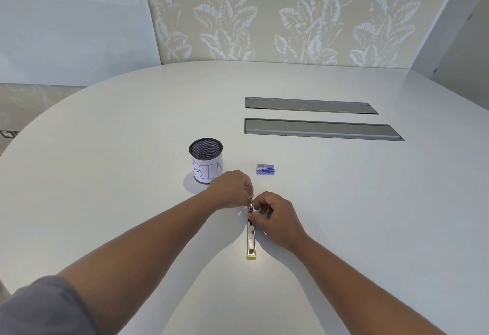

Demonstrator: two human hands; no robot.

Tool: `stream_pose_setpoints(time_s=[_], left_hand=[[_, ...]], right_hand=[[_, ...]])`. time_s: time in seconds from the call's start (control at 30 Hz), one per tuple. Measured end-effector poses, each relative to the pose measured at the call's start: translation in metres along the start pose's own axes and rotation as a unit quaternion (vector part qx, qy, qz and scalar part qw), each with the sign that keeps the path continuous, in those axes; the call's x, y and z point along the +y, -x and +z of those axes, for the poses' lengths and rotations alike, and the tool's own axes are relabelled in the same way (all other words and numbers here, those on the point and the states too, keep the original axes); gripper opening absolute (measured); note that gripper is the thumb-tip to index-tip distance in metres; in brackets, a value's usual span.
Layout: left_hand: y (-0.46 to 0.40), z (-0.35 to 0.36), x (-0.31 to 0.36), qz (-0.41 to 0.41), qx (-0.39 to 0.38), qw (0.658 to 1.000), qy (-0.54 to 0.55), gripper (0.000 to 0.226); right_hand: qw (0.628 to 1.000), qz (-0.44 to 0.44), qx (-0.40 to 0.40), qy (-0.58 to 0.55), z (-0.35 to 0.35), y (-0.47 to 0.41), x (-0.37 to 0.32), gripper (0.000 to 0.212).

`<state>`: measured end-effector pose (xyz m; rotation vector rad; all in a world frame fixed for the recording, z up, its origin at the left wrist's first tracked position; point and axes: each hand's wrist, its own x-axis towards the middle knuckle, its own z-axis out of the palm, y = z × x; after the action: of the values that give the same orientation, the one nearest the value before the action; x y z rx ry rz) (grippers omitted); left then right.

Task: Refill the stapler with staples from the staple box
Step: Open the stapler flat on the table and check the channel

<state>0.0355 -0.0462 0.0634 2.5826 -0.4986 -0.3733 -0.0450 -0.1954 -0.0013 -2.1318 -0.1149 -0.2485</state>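
The stapler (250, 242) lies lengthwise on the white table, its metal magazine showing and a pale yellow end toward me. My left hand (230, 189) pinches the stapler's far part, which rises between the fingers. My right hand (275, 215) grips the stapler's middle from the right, fingertips on the metal channel. The small blue staple box (265, 169) lies shut on the table just beyond my hands, apart from them. Whether any staples are in the channel is hidden by my fingers.
A black mesh cup (205, 158) with a paper label reading BIN stands left of the staple box, close behind my left hand. Two long grey cable hatches (317, 128) are set into the table (105, 175) farther back right. A leaf-patterned wall stands behind.
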Motion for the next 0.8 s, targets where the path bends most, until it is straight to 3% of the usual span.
stream_pose_setpoints(time_s=[0.23, 0.4, 0.6, 0.8], left_hand=[[-0.003, -0.007, 0.011, -0.012, -0.040, 0.999, -0.024, 0.010], [-0.005, -0.008, 0.014, -0.022, -0.057, 0.998, -0.014, 0.031], [-0.009, -0.008, 0.015, -0.022, -0.069, 0.997, -0.033, 0.010], [-0.013, -0.005, 0.016, -0.036, -0.061, 0.997, -0.021, 0.013]], right_hand=[[1.000, 0.010, -0.002, -0.012, -0.002, 0.000, -0.003, 0.017], [1.000, 0.017, -0.001, -0.015, -0.002, 0.000, -0.003, 0.017], [1.000, 0.013, 0.002, -0.011, -0.001, -0.001, -0.003, 0.017], [1.000, 0.018, 0.002, -0.016, -0.002, -0.001, -0.003, 0.017]])
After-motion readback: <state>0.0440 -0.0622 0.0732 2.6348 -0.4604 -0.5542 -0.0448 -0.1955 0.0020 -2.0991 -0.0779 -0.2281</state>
